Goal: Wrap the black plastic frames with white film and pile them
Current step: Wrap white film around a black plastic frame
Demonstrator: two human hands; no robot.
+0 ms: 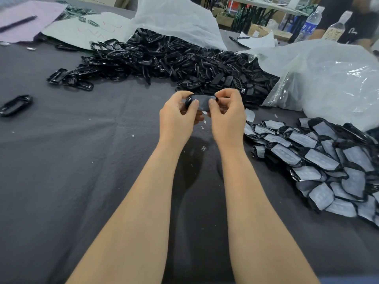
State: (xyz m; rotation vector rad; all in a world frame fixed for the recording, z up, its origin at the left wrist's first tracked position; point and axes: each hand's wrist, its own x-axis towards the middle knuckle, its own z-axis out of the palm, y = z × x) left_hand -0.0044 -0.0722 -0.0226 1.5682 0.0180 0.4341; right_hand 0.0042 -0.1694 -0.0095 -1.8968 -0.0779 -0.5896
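With a wrapped pile [328, 160] beside us and a large unwrapped heap [164, 60] left, our left hand [177, 117] and right hand [227, 113] pinch one frame [202, 102] between them.

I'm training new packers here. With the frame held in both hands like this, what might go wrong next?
1. The frame is pinched in the air between the left hand and right hand, so it may slip or wrap crooked.
2. The unwrapped heap spreads close to the wrapped pile; pieces could get mixed.
3. The wrapped pile lies loose and overlapping, so an added piece might slide off.
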